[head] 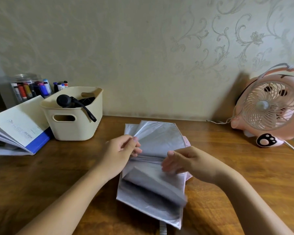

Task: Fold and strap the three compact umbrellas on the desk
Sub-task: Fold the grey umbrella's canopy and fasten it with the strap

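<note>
Two bare hands worked a silver-grey, pink-edged compact umbrella [155, 167] lying near the middle of the front edge of the wooden desk [236, 175], its grey strap end [163, 228] poking toward that edge. The left hand [120, 150] pinched one canopy panel between thumb and fingers, lifting it like a page. The right hand [185, 160] lay with fingers loosely curled on the stacked pleats; whether it gripped any fabric I could not tell. The step in hand looked like smoothing the panels flat, one over another. Next, by my judgement, the pleats would need wrapping tight round the shaft before the strap could close.

A black compact umbrella [71, 100] stood in a cream plastic basket [75, 122] at the back left. I could not find a third one. An open blue-covered book [19, 128] and a clear jar of markers [31, 89] sat by the left edge, a pink desk fan [271, 107] at the back right, against pale scroll-patterned wallpaper [210, 39].
</note>
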